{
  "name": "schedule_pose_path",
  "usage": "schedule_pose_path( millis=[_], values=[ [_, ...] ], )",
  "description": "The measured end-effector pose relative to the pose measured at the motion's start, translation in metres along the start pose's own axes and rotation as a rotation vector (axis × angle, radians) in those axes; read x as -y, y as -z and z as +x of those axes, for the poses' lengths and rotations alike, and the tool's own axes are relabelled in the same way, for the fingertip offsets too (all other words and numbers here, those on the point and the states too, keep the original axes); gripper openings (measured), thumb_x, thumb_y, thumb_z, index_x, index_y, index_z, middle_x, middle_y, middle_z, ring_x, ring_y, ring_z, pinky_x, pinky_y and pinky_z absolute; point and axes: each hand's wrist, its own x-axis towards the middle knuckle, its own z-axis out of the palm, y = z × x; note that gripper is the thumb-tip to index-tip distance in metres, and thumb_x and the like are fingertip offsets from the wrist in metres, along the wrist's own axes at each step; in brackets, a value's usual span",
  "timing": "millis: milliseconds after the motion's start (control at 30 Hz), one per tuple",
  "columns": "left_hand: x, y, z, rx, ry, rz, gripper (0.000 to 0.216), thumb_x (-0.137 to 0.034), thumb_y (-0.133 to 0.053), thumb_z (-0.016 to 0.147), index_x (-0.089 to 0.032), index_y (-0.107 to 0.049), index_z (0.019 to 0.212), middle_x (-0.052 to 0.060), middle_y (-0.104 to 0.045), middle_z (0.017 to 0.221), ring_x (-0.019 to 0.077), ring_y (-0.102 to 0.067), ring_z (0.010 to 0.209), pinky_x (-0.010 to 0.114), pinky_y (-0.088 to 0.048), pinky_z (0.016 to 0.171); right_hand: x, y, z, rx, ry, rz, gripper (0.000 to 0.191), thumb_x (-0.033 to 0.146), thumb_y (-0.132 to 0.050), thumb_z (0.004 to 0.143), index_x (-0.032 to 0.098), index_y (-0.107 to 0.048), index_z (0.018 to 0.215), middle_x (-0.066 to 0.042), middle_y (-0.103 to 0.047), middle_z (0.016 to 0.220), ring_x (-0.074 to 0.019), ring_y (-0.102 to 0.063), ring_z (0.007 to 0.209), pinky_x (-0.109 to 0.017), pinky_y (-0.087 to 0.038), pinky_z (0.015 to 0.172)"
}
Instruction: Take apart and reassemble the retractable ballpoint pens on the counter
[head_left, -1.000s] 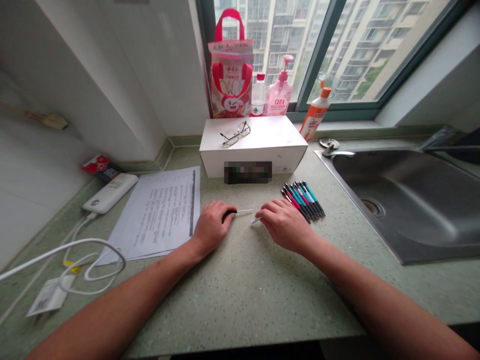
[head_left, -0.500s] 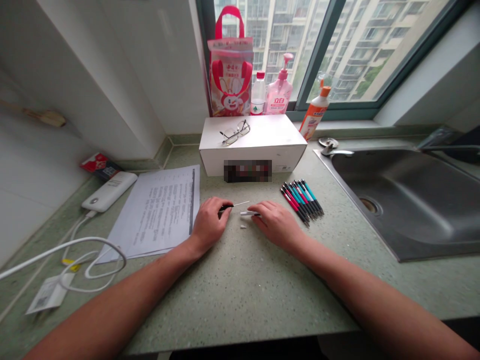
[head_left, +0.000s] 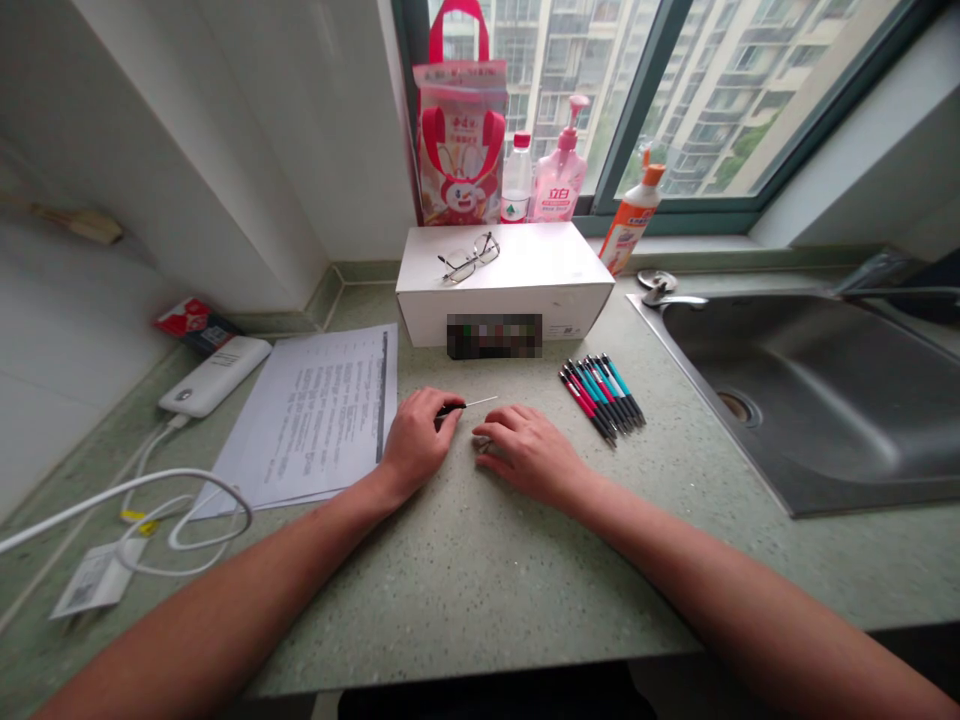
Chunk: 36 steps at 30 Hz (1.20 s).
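My left hand rests on the counter, fingers closed around the black part of a pen. A thin, pale refill sticks out of it to the right. My right hand is a short way to the right, thumb and fingertips bent together at the counter. Between them a small, pale pen tip partly shows. The white pen barrel seen earlier is hidden by the right hand. Several pens with red, teal and black barrels lie side by side beyond my right hand.
Behind the hands stands a white box with glasses on top. Printed sheets, a white power bank and a looped cable lie left. The steel sink is at right, an orange-capped bottle behind.
My right hand has shifted slightly left and toward me, from the white pen barrel onto the small pen tip. My left hand stays with the pen part and refill. The view has tilted slightly.
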Motion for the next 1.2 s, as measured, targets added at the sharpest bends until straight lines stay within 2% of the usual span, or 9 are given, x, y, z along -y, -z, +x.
schedule_pose_path(
  millis=[100, 300, 933, 1067, 1200],
  values=[
    [0.0, 0.0, 0.0, 0.0, -0.001, 0.003, 0.009, -0.017, -0.06, 0.091, -0.019, -0.067, 0.097, 0.006, -0.07, 0.094, 0.0234, -0.064, 0.092, 0.04, -0.051, 0.085, -0.001, -0.001, 0.002, 0.024, 0.009, -0.022, 0.017, 0.028, -0.064, 0.096, 0.018, -0.071, 0.107, -0.009, -0.068, 0.1, -0.0233, -0.06, 0.095, -0.038, -0.047, 0.083],
    [0.002, 0.0, 0.0, 0.007, -0.016, 0.011, 0.009, -0.018, -0.06, 0.091, -0.019, -0.067, 0.097, 0.006, -0.07, 0.094, 0.024, -0.064, 0.092, 0.041, -0.051, 0.084, -0.008, -0.001, 0.001, -0.011, -0.019, -0.056, 0.013, 0.026, -0.062, 0.097, 0.018, -0.072, 0.103, -0.008, -0.067, 0.099, -0.0215, -0.059, 0.092, -0.035, -0.045, 0.082],
    [0.001, 0.0, 0.0, 0.019, -0.008, 0.002, 0.008, -0.017, -0.062, 0.091, -0.019, -0.068, 0.097, 0.006, -0.07, 0.094, 0.0238, -0.064, 0.091, 0.041, -0.052, 0.084, -0.022, 0.0, -0.004, -0.05, -0.027, -0.076, 0.021, 0.023, -0.053, 0.101, 0.018, -0.07, 0.111, -0.009, -0.069, 0.104, -0.0226, -0.059, 0.096, -0.038, -0.047, 0.084],
    [-0.002, 0.003, 0.0, 0.0, -0.031, -0.019, 0.008, -0.017, -0.061, 0.092, -0.019, -0.068, 0.096, 0.006, -0.07, 0.093, 0.0234, -0.064, 0.091, 0.041, -0.052, 0.084, -0.021, 0.006, -0.006, -0.16, -0.062, -0.048, 0.028, 0.027, -0.053, 0.1, 0.016, -0.064, 0.124, -0.012, -0.068, 0.113, -0.0254, -0.06, 0.103, -0.042, -0.049, 0.09],
    [-0.007, 0.005, -0.001, -0.012, -0.157, -0.089, 0.01, -0.019, -0.06, 0.095, -0.021, -0.068, 0.1, 0.006, -0.071, 0.095, 0.0223, -0.064, 0.092, 0.041, -0.053, 0.086, -0.018, 0.012, -0.007, -0.255, -0.09, -0.041, 0.034, 0.03, -0.053, 0.101, 0.019, -0.061, 0.132, -0.015, -0.065, 0.122, -0.0272, -0.058, 0.111, -0.045, -0.048, 0.094]
  ],
)
